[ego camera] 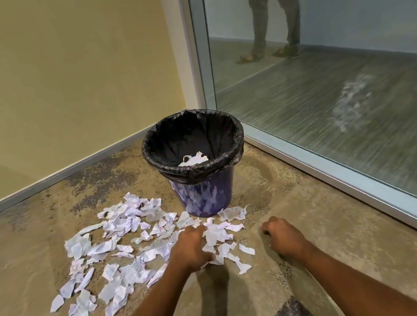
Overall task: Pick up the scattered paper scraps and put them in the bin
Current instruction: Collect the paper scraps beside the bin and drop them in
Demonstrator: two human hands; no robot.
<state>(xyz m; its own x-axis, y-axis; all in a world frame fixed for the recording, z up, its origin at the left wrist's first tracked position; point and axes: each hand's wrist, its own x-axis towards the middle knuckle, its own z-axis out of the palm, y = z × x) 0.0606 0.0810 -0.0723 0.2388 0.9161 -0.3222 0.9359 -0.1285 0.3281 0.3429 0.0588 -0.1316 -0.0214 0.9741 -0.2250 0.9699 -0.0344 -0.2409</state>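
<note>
A pale yellow wall (56, 72) fills the upper left of the frame above a grey skirting strip (57, 173) and mottled tan floor (301, 198), while at right a metal-framed glass panel (352, 84) shows a standing person's legs (273, 14) in sandals at the top.

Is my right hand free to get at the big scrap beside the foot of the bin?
Probably yes: the right hand is close to that scrap, with only bare floor between them.
</note>
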